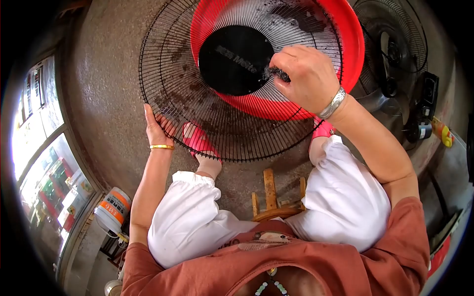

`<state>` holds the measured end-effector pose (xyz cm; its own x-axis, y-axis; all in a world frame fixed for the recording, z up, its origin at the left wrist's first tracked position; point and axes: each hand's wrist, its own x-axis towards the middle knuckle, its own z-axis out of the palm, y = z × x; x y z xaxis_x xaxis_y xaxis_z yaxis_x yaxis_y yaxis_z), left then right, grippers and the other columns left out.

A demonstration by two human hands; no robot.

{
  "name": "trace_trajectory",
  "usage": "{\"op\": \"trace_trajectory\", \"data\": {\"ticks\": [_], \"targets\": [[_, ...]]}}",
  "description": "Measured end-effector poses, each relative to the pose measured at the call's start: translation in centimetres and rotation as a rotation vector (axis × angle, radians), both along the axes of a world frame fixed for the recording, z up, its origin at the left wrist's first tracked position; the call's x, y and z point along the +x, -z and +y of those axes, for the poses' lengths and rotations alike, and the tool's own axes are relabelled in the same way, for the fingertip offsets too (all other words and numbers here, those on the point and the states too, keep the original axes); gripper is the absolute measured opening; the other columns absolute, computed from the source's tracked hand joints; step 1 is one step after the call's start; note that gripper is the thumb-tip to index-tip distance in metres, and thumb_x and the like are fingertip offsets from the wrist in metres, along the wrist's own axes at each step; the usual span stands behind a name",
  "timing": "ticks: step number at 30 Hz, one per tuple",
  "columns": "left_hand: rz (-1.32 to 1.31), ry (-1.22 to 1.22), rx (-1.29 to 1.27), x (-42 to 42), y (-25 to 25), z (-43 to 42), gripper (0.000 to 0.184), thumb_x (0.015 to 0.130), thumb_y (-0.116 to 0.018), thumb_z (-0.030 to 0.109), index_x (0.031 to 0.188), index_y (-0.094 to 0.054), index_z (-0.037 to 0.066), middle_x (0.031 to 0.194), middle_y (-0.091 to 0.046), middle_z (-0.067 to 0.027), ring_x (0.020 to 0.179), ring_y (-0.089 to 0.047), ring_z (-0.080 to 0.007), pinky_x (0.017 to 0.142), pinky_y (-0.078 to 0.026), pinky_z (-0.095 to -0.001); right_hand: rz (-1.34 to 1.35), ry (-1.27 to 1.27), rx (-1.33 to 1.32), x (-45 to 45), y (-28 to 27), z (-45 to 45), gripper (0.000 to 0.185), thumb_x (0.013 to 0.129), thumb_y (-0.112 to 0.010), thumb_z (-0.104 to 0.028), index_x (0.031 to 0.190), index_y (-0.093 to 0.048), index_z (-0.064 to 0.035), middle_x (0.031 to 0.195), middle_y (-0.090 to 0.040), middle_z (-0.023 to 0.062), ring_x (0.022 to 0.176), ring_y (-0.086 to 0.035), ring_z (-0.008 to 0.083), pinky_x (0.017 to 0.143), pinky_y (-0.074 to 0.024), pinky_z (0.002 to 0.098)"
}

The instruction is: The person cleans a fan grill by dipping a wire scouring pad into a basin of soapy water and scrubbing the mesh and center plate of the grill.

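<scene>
A round black wire fan cover (197, 116) with a dark centre disc (236, 60) lies over a red basin (351, 44). My left hand (157, 129) grips the cover's rim at its lower left, the thumb outside and the fingers over the wires. Against the right edge of the disc, my right hand (306, 76) is closed around a dark, shiny scrubbing pad (279, 74). Dark wet patches and some foam show on and through the wires.
Another fan (392, 49) with its cage and blades stands at the right, beside a black fan base (423, 106). A yellow-and-red bottle (443, 132) is nearby. At the lower left are a white-and-orange bucket (113, 209) and a glass case (57, 192). A wooden stool (270, 190) sits between my legs.
</scene>
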<state>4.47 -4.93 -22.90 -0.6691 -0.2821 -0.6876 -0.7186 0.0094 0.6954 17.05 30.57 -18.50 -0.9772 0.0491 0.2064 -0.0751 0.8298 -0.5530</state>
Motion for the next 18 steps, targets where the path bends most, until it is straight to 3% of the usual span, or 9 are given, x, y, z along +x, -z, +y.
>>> {"op": "trace_trajectory", "data": {"ticks": [3, 7, 9, 10, 14, 18], "targets": [[0.017, 0.013, -0.028, -0.2, 0.0, -0.1, 0.057, 0.075, -0.07, 0.066, 0.068, -0.037, 0.02, 0.054, -0.031, 0.0081, 0.04, -0.028, -0.0058, 0.034, -0.025, -0.0216, 0.003, -0.117, -0.053, 0.7, 0.5, -0.1, 0.018, 0.064, -0.074, -0.013, 0.078, -0.063, -0.0103, 0.074, -0.058, 0.0025, 0.077, -0.061, 0.0234, 0.068, -0.0497, 0.0375], [0.03, 0.024, -0.017, -0.1, 0.0, 0.1, 0.055, 0.076, -0.07, 0.066, 0.069, -0.039, 0.02, 0.054, -0.032, 0.0082, 0.04, -0.029, -0.0052, 0.034, -0.026, -0.0213, -0.007, -0.185, -0.241, 0.8, 0.5, 1.8, 0.016, 0.067, -0.07, -0.01, 0.083, -0.065, -0.009, 0.078, -0.062, 0.0069, 0.079, -0.062, 0.0261, 0.069, -0.0513, 0.038], [0.023, 0.028, 0.041, -0.3, 0.2, -0.2, 0.054, 0.076, -0.07, 0.065, 0.068, -0.04, 0.02, 0.054, -0.033, 0.0085, 0.04, -0.03, -0.0051, 0.035, -0.027, -0.0211, -0.04, -0.044, -0.412, 1.0, 0.0, 3.6, 0.016, 0.07, -0.069, -0.008, 0.086, -0.066, -0.0063, 0.083, -0.065, 0.0099, 0.075, -0.063, 0.0299, 0.07, -0.0534, 0.0356], [0.017, 0.048, 0.05, -0.4, 0.3, -0.3, 0.055, 0.077, -0.068, 0.065, 0.062, -0.036, 0.024, 0.051, -0.033, 0.0087, 0.04, -0.03, -0.0067, 0.036, -0.026, -0.022, 0.009, -0.013, -0.408, 1.0, 0.0, 4.1, 0.017, 0.07, -0.069, -0.008, 0.086, -0.066, -0.006, 0.083, -0.065, 0.0097, 0.076, -0.063, 0.0299, 0.07, -0.0533, 0.0354], [0.017, 0.04, 0.008, 0.1, -1.3, 1.2, 0.053, 0.077, -0.069, 0.065, 0.067, -0.041, 0.021, 0.054, -0.035, 0.0093, 0.04, -0.032, -0.0054, 0.036, -0.031, -0.0204, 0.062, -0.063, -0.356, 1.2, 0.2, 2.9, 0.019, 0.067, -0.072, -0.008, 0.085, -0.066, -0.0074, 0.082, -0.064, 0.0061, 0.078, -0.063, 0.027, 0.07, -0.0522, 0.0351], [0.012, 0.046, 0.009, 0.0, -0.8, 0.1, 0.052, 0.078, -0.069, 0.064, 0.066, -0.041, 0.022, 0.054, -0.036, 0.0089, 0.041, -0.033, -0.0053, 0.036, -0.031, -0.0207, 0.153, -0.08, -0.071, 0.8, 1.6, 0.7, 0.021, 0.063, -0.074, -0.011, 0.081, -0.063, -0.0128, 0.077, -0.058, 0.0006, 0.081, -0.059, 0.0218, 0.068, -0.0483, 0.0355]]}}
